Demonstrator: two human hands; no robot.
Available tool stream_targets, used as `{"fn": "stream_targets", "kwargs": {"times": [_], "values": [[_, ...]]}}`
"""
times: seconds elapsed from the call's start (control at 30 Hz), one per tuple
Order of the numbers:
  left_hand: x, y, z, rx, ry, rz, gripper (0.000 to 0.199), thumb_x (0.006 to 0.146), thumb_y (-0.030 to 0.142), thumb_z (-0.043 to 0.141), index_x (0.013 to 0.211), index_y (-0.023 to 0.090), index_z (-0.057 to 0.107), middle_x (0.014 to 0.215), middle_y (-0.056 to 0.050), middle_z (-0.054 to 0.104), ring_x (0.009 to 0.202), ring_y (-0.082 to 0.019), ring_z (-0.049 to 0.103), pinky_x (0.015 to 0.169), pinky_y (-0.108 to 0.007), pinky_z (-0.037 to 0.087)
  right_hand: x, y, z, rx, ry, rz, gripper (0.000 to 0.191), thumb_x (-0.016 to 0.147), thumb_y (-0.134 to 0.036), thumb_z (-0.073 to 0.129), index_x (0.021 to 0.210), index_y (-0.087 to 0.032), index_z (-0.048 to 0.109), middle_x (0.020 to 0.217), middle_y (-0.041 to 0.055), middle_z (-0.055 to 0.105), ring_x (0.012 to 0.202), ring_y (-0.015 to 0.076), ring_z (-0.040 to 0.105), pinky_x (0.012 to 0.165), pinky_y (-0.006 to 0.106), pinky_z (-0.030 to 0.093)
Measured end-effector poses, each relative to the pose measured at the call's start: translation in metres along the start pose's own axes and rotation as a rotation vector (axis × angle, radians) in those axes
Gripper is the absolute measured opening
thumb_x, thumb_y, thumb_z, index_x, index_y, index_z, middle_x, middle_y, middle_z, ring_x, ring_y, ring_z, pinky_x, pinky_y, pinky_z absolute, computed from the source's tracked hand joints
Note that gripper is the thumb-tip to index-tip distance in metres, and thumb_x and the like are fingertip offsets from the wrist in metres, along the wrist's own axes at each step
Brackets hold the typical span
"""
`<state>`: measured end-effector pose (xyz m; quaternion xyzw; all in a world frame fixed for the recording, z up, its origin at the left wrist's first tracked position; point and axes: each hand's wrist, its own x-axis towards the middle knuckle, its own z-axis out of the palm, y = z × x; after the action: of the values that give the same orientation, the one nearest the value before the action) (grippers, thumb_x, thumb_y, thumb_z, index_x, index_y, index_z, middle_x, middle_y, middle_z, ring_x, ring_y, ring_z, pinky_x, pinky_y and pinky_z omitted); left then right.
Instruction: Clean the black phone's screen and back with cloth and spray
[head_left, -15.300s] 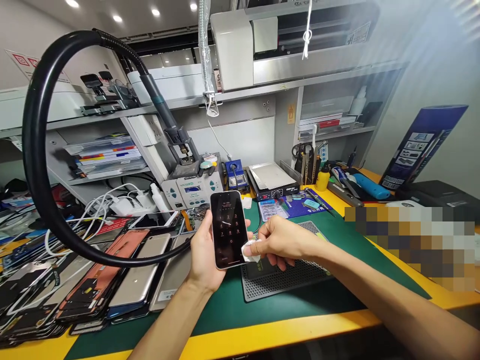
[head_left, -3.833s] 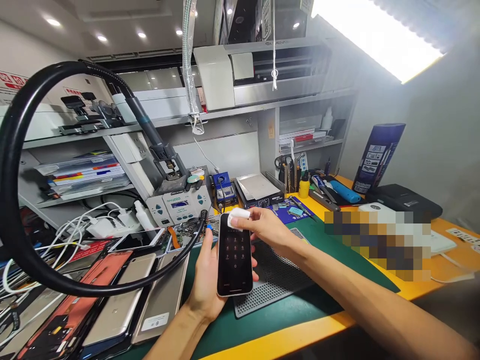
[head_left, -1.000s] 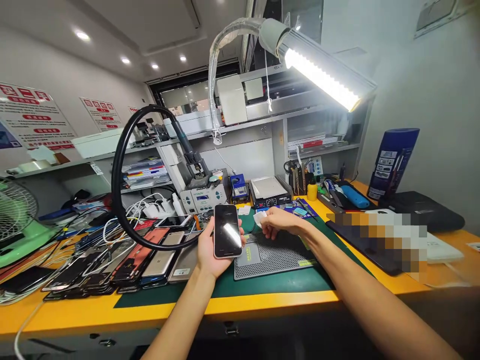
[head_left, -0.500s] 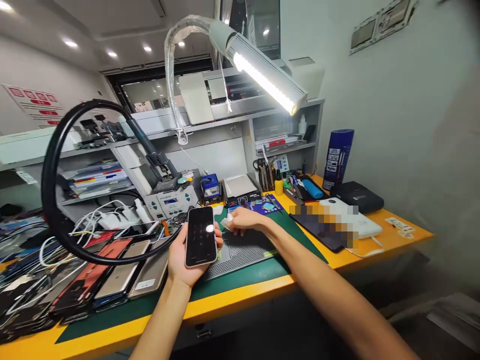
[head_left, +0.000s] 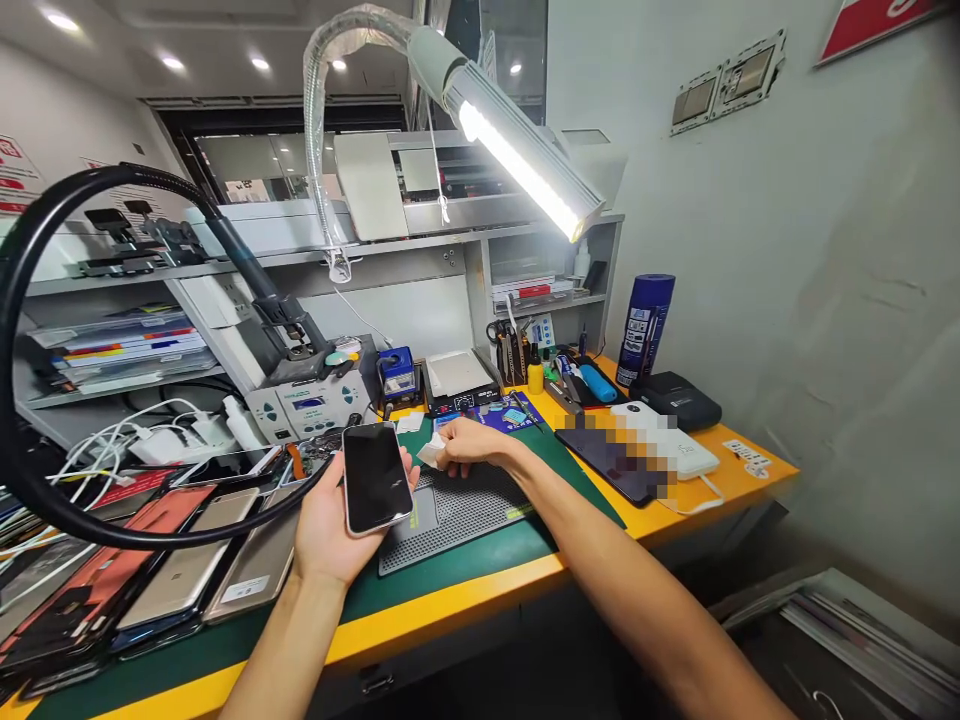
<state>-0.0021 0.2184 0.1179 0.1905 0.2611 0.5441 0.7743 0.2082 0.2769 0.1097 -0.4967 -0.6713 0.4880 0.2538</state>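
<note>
Behind the counter [head_left: 450, 602], the shelf [head_left: 555, 306] carries papers [head_left: 516, 289] and a bottle [head_left: 582, 262]. The phone [head_left: 375, 480] rests screen-up in the left hand [head_left: 321, 530] over the counter, long axis pointing forward, fingers curled around its sides. The right hand [head_left: 471, 443], just right of it, pinches a tissue [head_left: 430, 451] between closed fingers.

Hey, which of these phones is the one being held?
The dark-screened, pale-rimmed phone in the left hand; the other phones lie on the workbench.

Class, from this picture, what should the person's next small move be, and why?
Probably bring the white tissue to the phone: the right hand pinches it clear of the screen, which the left hand holds facing the wearer.
</note>
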Motion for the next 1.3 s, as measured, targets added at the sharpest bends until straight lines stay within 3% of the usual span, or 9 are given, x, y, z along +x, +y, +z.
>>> {"fn": "stream_targets", "kwargs": {"times": [0.13, 0.23, 0.4, 0.53, 0.8, 0.93, 1.1, 1.3], "values": [[-0.004, -0.001, 0.002, 0.014, 0.004, -0.002, 0.048, 0.102, 0.033, 0.038, 0.138, 0.006, 0.054, 0.116, -0.023, 0.072, 0.104, -0.032, 0.072, 0.085, -0.051, 0.060, 0.003, 0.004, 0.001, 0.052, 0.019, 0.009, 0.013, 0.064, -0.006, 0.064, 0.061, -0.017, 0.059, 0.047, -0.0044, 0.059, 0.047, 0.0125, 0.060, 0.041, 0.017, 0.046], [-0.010, -0.007, 0.004, -0.091, -0.005, 0.027, 0.058, 0.099, 0.045, 0.040, 0.142, 0.007, 0.051, 0.128, -0.024, 0.067, 0.117, -0.036, 0.066, 0.094, -0.057, 0.055, 0.006, 0.006, -0.001, 0.120, 0.074, 0.010, 0.015, 0.063, -0.003, 0.066, 0.068, -0.016, 0.064, 0.051, -0.0043, 0.062, 0.049, 0.0137, 0.062, 0.041, 0.018, 0.047], [-0.020, -0.022, 0.014, -0.188, 0.038, 0.043, 0.062, 0.094, 0.051, 0.047, 0.140, 0.010, 0.051, 0.142, -0.025, 0.056, 0.131, -0.040, 0.054, 0.105, -0.066, 0.044, 0.007, 0.004, -0.017, 0.264, 0.343, -0.014, 0.004, 0.082, -0.012, 0.069, 0.078, -0.013, 0.069, 0.067, -0.0003, 0.066, 0.054, 0.0105, 0.059, 0.047, 0.020, 0.048], [-0.024, -0.036, 0.021, -0.234, 0.060, -0.033, 0.064, 0.088, 0.057, 0.052, 0.139, 0.018, 0.050, 0.147, -0.024, 0.051, 0.132, -0.044, 0.053, 0.101, -0.076, 0.039, 0.005, 0.001, -0.029, 0.398, 0.494, -0.043, 0.019, 0.096, -0.031, 0.064, 0.093, -0.012, 0.066, 0.081, 0.0002, 0.066, 0.063, 0.0099, 0.062, 0.056, 0.022, 0.052], [-0.024, -0.066, 0.036, -0.307, 0.117, -0.020, 0.069, 0.086, 0.057, 0.054, 0.143, 0.018, 0.044, 0.146, -0.023, 0.051, 0.131, -0.041, 0.054, 0.100, -0.065, 0.049, 0.003, -0.005, -0.027, 0.611, 0.525, -0.095, 0.027, 0.090, -0.035, 0.060, 0.086, -0.011, 0.071, 0.088, 0.0111, 0.073, 0.055, 0.0118, 0.061, 0.042, 0.021, 0.046], [-0.029, -0.062, 0.040, -0.249, 0.141, -0.061, 0.069, 0.090, 0.052, 0.049, 0.147, 0.015, 0.039, 0.146, -0.024, 0.051, 0.129, -0.038, 0.057, 0.100, -0.057, 0.053, 0.004, -0.006, -0.025, 0.613, 0.532, -0.063, 0.022, 0.085, -0.031, 0.064, 0.083, -0.011, 0.071, 0.090, 0.0131, 0.074, 0.055, 0.0123, 0.061, 0.040, 0.020, 0.045], [-0.041, -0.041, 0.028, -0.190, 0.198, -0.297, 0.089, 0.089, 0.051, 0.048, 0.150, -0.008, 0.022, 0.140, -0.040, 0.048, 0.133, -0.044, 0.050, 0.092, -0.052, 0.059, 0.003, -0.008, -0.024, 0.604, 0.542, -0.059, 0.020, 0.084, -0.029, 0.063, 0.080, -0.011, 0.072, 0.088, 0.0131, 0.074, 0.056, 0.0130, 0.060, 0.039, 0.020, 0.044], [-0.047, -0.022, 0.010, -0.152, 0.168, -0.505, 0.086, 0.090, 0.045, 0.050, 0.146, -0.014, 0.023, 0.139, -0.041, 0.049, 0.132, -0.046, 0.051, 0.100, -0.051, 0.054, -0.002, -0.012, -0.024, 0.610, 0.511, -0.096, 0.015, 0.079, -0.027, 0.069, 0.077, -0.013, 0.073, 0.085, 0.0114, 0.073, 0.058, 0.0132, 0.058, 0.041, 0.021, 0.044]]}}
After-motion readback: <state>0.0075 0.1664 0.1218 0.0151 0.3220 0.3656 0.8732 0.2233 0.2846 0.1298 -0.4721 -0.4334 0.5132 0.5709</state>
